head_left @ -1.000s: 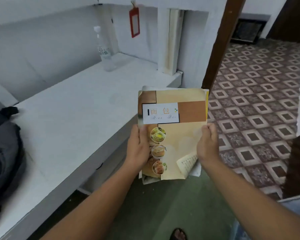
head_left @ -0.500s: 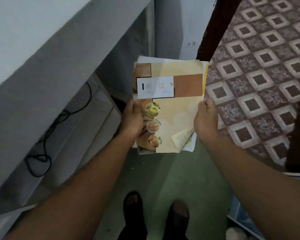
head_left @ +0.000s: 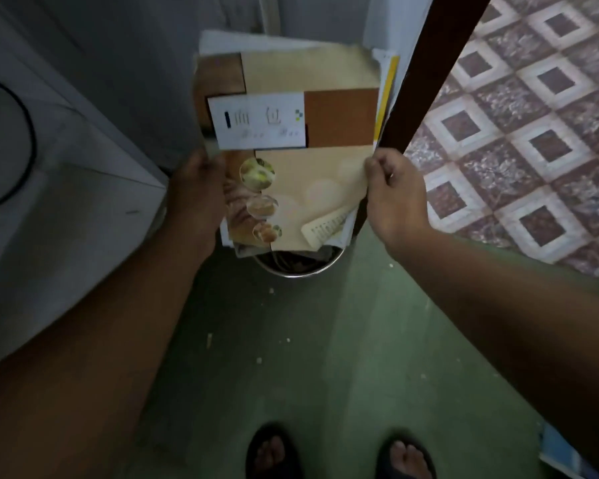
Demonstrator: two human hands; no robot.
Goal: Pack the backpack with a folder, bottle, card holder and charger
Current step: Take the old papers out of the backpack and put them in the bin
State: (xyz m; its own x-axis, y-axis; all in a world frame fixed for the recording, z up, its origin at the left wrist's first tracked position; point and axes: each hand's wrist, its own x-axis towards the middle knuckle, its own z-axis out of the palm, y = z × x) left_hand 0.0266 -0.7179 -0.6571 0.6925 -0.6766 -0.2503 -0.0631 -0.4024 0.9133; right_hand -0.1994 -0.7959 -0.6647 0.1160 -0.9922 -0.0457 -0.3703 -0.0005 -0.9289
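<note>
I hold a tan and brown folder [head_left: 312, 160] with a white label and round food pictures in front of me, loose papers sticking out of its edges. My left hand [head_left: 198, 191] grips its left edge with the thumb on the cover. Pinching the right edge is my right hand [head_left: 395, 195], fingers curled. The backpack, bottle, card holder and charger are out of view.
A metal bowl [head_left: 298, 264] sits on the green floor [head_left: 325, 340] just under the folder. A white counter side [head_left: 66, 219] with a black cable [head_left: 28, 133] is on the left. A dark wooden door frame [head_left: 429, 70] and patterned tile floor [head_left: 533, 133] lie to the right. My feet in sandals [head_left: 274, 451] stand below.
The view has tilted down from the countertop to the floor. The backpack, bottle and red card holder left the view. Both hands keep the same hold on the folder.
</note>
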